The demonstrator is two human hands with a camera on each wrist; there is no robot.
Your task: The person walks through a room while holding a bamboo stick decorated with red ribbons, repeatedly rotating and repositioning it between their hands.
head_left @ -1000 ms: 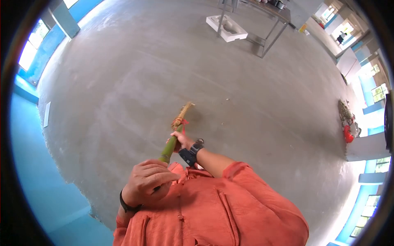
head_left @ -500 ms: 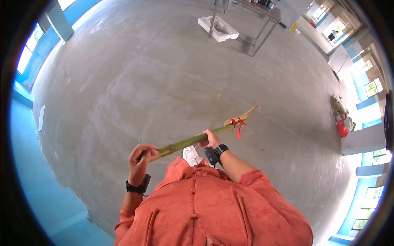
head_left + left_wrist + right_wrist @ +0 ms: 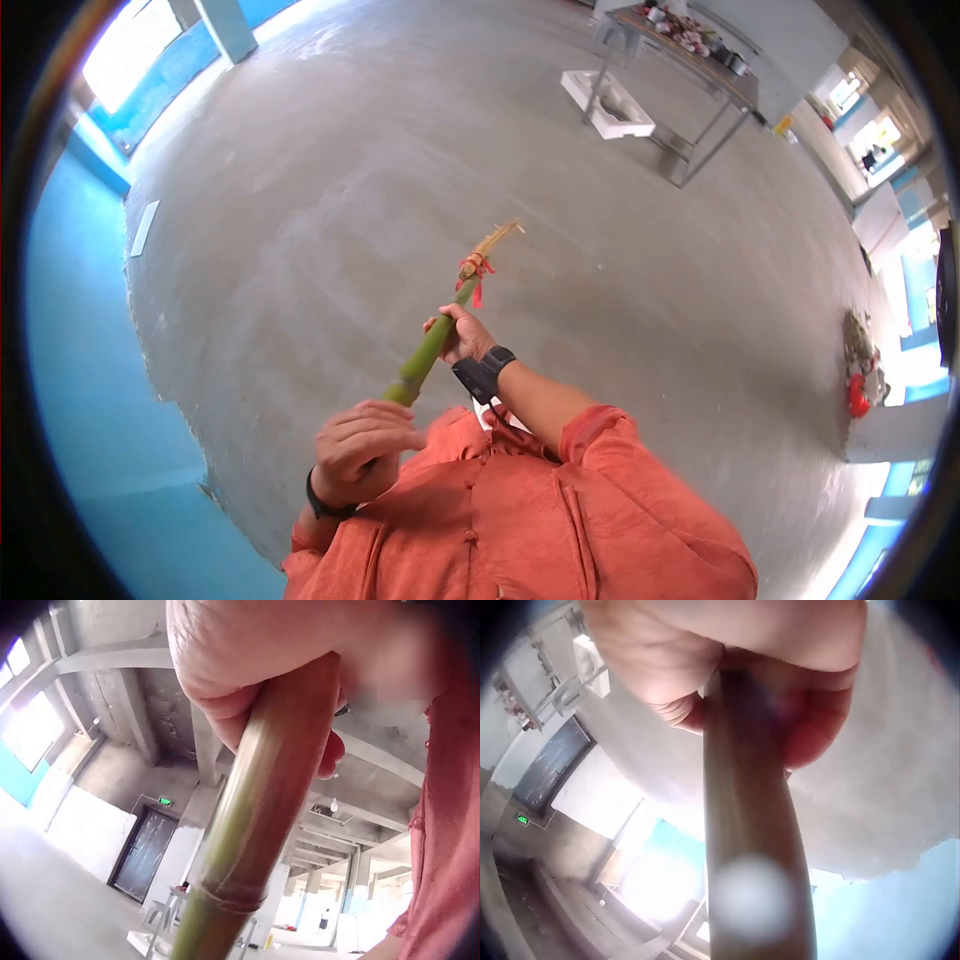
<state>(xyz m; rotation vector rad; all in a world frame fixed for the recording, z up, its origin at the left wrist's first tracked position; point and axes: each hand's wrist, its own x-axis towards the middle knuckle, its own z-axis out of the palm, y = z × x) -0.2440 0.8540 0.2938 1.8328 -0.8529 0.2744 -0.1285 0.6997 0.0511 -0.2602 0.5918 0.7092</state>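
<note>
Both hands are on a green bamboo pole (image 3: 425,350) that points forward and slightly right, above the floor. My left hand (image 3: 362,450) grips its near end, low in front of the body; the left wrist view shows the fingers round the bamboo (image 3: 255,802) just above a joint ring. Farther along, my right hand (image 3: 466,335) wraps the pole from the right side, its fingers curled about the bamboo (image 3: 750,802) in the right wrist view. A tan, straw-like piece (image 3: 492,243) is tied to the far end with red ribbon (image 3: 478,290).
Grey concrete floor (image 3: 330,230) spreads ahead. A metal-legged table (image 3: 740,90) with a pile of items stands at the far right, a white foam tray (image 3: 625,128) beneath it. Blue wall (image 3: 80,330) lies on the left; a red object (image 3: 858,396) sits by the right wall.
The pole's far end swung right, then came back left to point forward as it did a second ago. Both hands have kept their hold, and the left has lowered toward the body.
</note>
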